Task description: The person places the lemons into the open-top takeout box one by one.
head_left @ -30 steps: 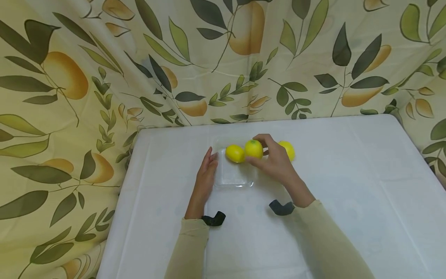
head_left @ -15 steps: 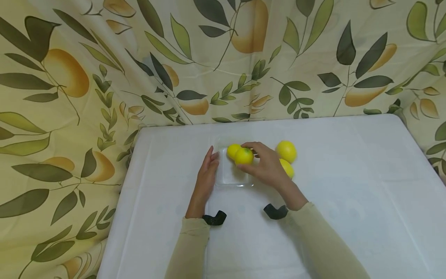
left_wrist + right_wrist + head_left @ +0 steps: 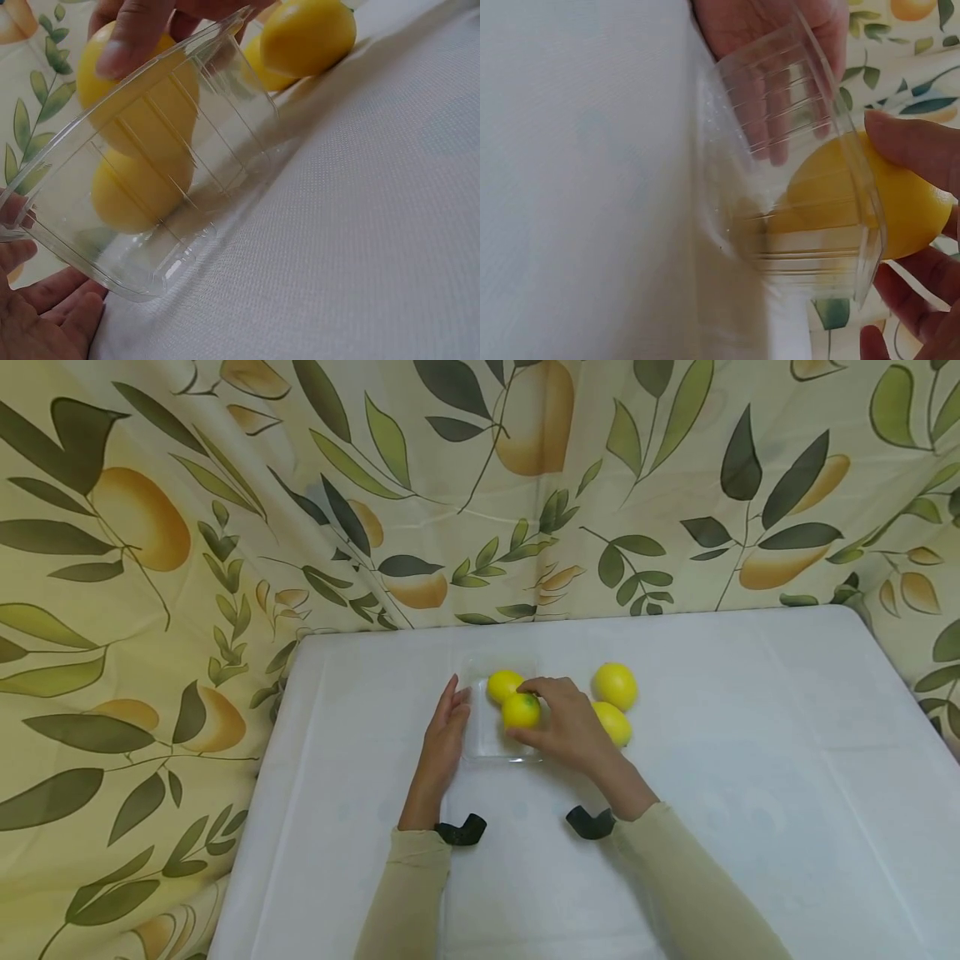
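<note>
A clear plastic container stands on the white-covered table. One lemon lies inside it. My right hand grips a second lemon between thumb and fingers, partly down inside the container and above the first one. In the right wrist view, the held lemon shows at the rim, with fingers and thumb around it. At the container's left side is my left hand, fingers straight along the wall. Two more lemons sit right of the container, a farther one and a nearer one.
A white cloth covers the table. Fabric printed with leaves and fruit hangs behind the table and along its sides. Dark curved pieces stick out at both wrists.
My right hand has brought its lemon left and nearer to me, down into the container. The two lemons on the right have come into fuller view. My left hand has stayed in place.
</note>
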Tool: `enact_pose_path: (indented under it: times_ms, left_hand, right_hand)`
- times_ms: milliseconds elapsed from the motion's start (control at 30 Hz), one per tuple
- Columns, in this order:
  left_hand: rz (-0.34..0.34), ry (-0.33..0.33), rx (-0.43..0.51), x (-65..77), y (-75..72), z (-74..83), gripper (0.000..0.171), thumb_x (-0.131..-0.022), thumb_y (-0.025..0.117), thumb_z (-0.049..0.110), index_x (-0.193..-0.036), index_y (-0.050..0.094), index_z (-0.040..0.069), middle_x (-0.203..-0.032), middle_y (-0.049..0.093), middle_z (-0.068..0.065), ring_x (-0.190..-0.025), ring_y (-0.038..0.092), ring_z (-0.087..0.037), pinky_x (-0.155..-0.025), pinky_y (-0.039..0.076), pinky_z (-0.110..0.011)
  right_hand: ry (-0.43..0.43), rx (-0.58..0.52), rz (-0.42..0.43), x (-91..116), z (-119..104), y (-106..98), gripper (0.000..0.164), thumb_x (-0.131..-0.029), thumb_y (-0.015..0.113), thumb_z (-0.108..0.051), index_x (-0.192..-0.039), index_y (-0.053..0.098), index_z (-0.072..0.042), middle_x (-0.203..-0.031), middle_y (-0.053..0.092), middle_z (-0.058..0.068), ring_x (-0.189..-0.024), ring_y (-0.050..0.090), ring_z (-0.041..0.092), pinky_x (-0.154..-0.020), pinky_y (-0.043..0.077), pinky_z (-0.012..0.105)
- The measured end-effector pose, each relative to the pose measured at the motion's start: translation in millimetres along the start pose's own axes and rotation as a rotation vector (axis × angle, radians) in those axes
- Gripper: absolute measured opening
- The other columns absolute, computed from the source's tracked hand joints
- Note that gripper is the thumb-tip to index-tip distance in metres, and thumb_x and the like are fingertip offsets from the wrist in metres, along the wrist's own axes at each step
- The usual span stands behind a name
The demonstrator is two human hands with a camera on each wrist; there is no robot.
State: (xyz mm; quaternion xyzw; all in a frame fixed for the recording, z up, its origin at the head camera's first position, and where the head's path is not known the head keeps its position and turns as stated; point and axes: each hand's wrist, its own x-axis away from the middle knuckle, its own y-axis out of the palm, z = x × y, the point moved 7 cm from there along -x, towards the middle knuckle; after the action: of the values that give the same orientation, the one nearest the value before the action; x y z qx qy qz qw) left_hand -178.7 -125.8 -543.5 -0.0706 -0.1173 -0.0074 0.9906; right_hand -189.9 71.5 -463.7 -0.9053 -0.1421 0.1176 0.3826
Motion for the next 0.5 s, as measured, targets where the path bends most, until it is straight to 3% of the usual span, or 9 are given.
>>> enact_pose_path:
  times_ms: [200,500]
  left_hand:
    - [0.004,0.005,-0.003,0.5,-1.2,-0.1,0.053,-0.108,0.042,0.039,-0.158,0.028,0.047,-0.155,0.046,0.013,-0.148,0.039,-0.017,-0.125,0.028,-0.05]
    - [-0.001,0.008,-0.003,-0.3,0.1,-0.2,0.054,-0.108,0.042,0.04,-0.159,0.027,0.047,-0.155,0.046,0.013,-0.148,0.038,-0.018,-0.125,0.027,-0.051]
  right_hand:
    - [0.016,0.061,-0.004,1.8,-0.2,1.7,0.059,-0.077,0.089,-0.04,-0.126,0.065,-0.017,-0.127,0.07,0.004,-0.121,0.048,0.031,-0.099,0.039,0.056]
    - [-0.021,0.174,-0.01,1.7,-0.8,4.6,0.06,-0.076,0.088,-0.045,-0.124,0.069,-0.015,-0.124,0.072,0.003,-0.121,0.048,0.031,-0.092,0.04,0.056]
